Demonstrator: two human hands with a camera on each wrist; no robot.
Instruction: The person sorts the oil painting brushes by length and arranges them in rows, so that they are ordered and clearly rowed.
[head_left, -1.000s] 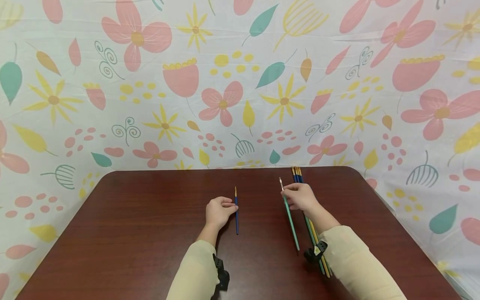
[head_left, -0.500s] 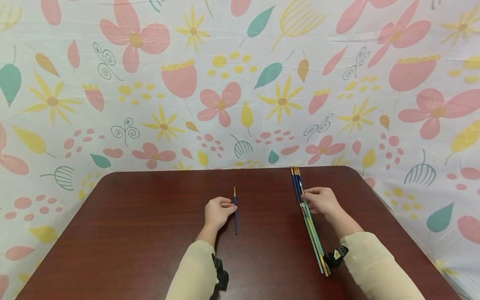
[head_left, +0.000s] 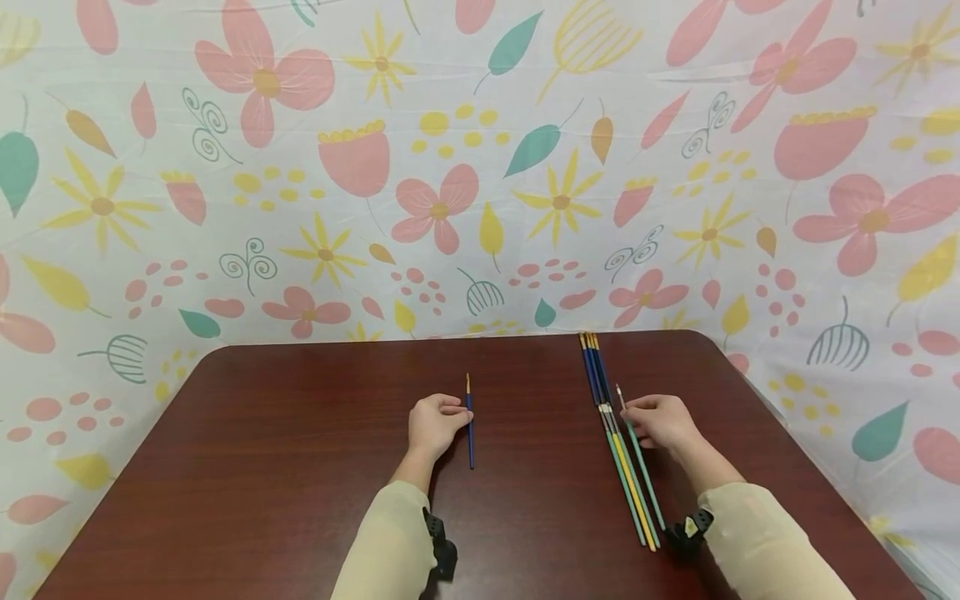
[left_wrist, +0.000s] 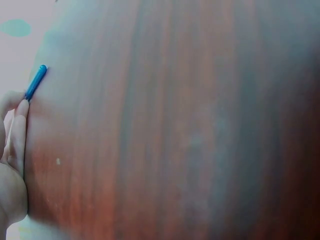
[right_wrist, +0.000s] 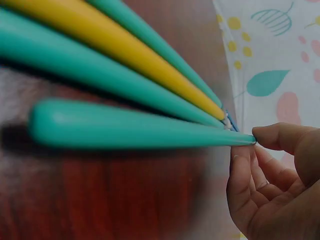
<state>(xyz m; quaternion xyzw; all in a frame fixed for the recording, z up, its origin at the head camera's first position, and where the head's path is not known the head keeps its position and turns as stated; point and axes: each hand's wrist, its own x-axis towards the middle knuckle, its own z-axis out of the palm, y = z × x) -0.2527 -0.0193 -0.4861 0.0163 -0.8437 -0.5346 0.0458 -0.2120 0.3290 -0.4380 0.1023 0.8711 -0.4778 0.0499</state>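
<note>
Between the thumb and fingers of my right hand [head_left: 662,421] is a green paintbrush [head_left: 643,471], its bristles toward the table's back. Just left of it lie two more green paintbrushes and a yellow paintbrush [head_left: 632,483] side by side; the right wrist view shows their handles [right_wrist: 135,47] close to the held one [right_wrist: 125,125]. Beyond their tips, several blue paintbrushes [head_left: 594,371] lie in a row. Near the table's middle my left hand [head_left: 435,425] pinches a single blue paintbrush [head_left: 471,442], bristles pointing away. Only its blue end [left_wrist: 37,80] shows in the left wrist view.
The dark brown wooden table [head_left: 300,467] has rounded back corners. Behind it hangs a white cloth [head_left: 480,167] printed with flowers and leaves. A small black camera is strapped on each wrist.
My right hand has carried the green paintbrush rightward, across the row of brushes to its right side, and closer to me. The left hand and its blue paintbrush have stayed in place.
</note>
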